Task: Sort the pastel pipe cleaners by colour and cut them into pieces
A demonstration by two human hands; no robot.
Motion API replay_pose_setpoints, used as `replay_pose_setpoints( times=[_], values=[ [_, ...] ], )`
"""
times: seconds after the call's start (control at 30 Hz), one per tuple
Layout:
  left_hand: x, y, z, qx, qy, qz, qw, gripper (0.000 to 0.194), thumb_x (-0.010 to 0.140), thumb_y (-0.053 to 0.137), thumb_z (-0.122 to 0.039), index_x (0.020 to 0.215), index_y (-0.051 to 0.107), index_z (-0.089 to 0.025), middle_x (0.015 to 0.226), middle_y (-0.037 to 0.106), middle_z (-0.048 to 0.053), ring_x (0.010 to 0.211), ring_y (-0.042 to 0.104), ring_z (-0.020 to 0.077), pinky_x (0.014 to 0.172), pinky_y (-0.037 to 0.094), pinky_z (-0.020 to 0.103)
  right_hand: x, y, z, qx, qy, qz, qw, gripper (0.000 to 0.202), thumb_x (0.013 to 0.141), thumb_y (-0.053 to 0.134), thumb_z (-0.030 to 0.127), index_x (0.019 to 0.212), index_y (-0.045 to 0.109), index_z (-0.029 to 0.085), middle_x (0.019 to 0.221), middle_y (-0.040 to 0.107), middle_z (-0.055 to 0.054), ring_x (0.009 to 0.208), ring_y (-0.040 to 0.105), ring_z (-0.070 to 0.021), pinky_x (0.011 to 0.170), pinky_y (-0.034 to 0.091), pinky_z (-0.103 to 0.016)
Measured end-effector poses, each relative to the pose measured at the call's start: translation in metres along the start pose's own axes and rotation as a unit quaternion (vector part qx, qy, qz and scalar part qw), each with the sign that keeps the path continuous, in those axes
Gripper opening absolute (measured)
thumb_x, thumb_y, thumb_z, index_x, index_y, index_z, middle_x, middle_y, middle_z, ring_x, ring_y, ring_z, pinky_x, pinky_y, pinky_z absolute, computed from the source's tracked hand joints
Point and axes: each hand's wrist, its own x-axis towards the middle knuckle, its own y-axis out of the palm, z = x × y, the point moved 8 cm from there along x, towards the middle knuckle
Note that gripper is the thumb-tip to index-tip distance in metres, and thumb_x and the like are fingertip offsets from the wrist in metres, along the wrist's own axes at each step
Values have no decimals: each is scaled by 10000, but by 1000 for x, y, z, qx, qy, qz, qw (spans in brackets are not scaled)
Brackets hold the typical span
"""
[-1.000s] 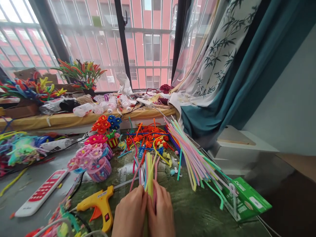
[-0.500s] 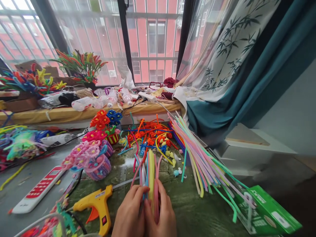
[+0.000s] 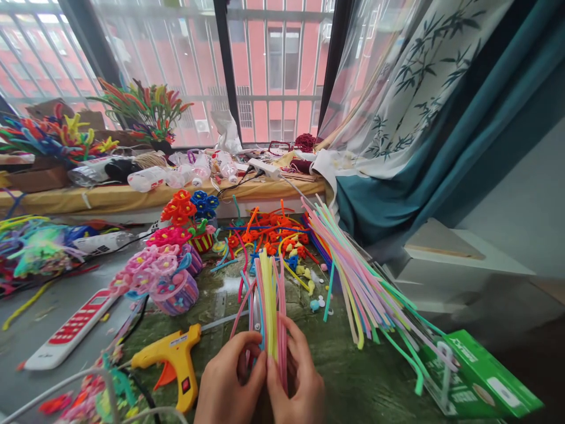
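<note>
Between my two hands a small bundle of pipe cleaners [image 3: 270, 294], yellow in the middle with blue and pink at its sides, points away from me. My left hand [image 3: 232, 374] pinches its left side, thumb and index finger around the blue strands. Along the pink right side, my right hand [image 3: 295, 371] has its fingers and thumb closed on the bundle. Scissors [image 3: 257, 315] lie partly hidden just left of the strands. Close to my left hand is a yellow hot glue gun [image 3: 179, 362] with a glue stick [image 3: 225, 323] at its back.
A large pastel pipe cleaner pile [image 3: 357, 271] lies right, beside a green box [image 3: 489, 377]. Pipe cleaner flower pots [image 3: 176, 288] and a white-and-red remote-like strip [image 3: 70, 333] are left. Orange pieces [image 3: 273, 229] lie behind. Bottles [image 3: 150, 178] line the sill.
The bundle has shifted slightly up and away from me, and more of its strands show. My hands have spread a little apart at the wrists, still gripping it.
</note>
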Motion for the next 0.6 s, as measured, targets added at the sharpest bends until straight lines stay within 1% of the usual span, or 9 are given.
replay_pose_setpoints(
  times=[0.1, 0.17, 0.23, 0.33, 0.4, 0.5, 0.6],
  values=[
    [-2, 1, -1, -70, -12, 8, 997, 158, 765, 602, -349, 801, 666, -210, 603, 615, -40, 518, 513, 137, 513, 404, 230, 0, 5, -1, 139, 50, 14, 989, 480, 892, 551, 292, 1351, 425, 230, 1207, 693, -115, 1000, 713, -261, 839, 596, -324],
    [-2, 2, -1, -109, -25, 8, 994, 183, 778, 609, -382, 757, 649, -204, 597, 595, -38, 540, 517, 136, 522, 404, 221, 1, 8, 1, 210, 75, 20, 975, 546, 886, 598, 338, 1374, 387, 218, 1190, 698, -141, 992, 715, -275, 826, 599, -331],
    [-3, 1, -1, -138, -38, 3, 990, 214, 777, 626, -412, 735, 622, -202, 595, 576, -41, 552, 522, 135, 526, 404, 215, 1, 10, 3, 256, 97, 24, 962, 615, 872, 638, 371, 1393, 356, 208, 1181, 698, -161, 995, 712, -284, 834, 593, -341],
    [-4, -4, -3, -157, -48, -20, 986, 230, 752, 667, -412, 833, 610, -204, 601, 558, -60, 519, 496, 122, 494, 383, 208, 1, 11, 5, 280, 115, 31, 953, 640, 867, 662, 371, 1398, 344, 208, 1134, 720, -158, 979, 717, -277, 859, 579, -346],
    [-4, -7, -4, -153, -51, -26, 987, 260, 743, 685, -400, 898, 619, -202, 598, 563, -66, 500, 487, 119, 483, 382, 208, 1, 13, 7, 288, 118, 41, 949, 644, 865, 666, 367, 1397, 339, 210, 1092, 737, -150, 948, 726, -276, 835, 586, -350],
    [-5, -9, -3, -184, -65, -13, 981, 263, 757, 677, -418, 903, 639, -202, 656, 653, -34, 567, 581, 147, 546, 457, 226, 1, 15, 10, 299, 122, 53, 945, 668, 852, 676, 390, 1394, 331, 207, 1035, 754, -153, 879, 741, -289, 753, 606, -360],
    [-5, -9, 3, -252, -96, -1, 963, 286, 778, 656, -459, 903, 631, -203, 751, 724, 1, 663, 664, 190, 641, 539, 267, 0, 16, 11, 291, 141, 50, 945, 690, 843, 681, 416, 1392, 324, 198, 945, 771, -149, 804, 751, -300, 667, 614, -357]
  ],
)
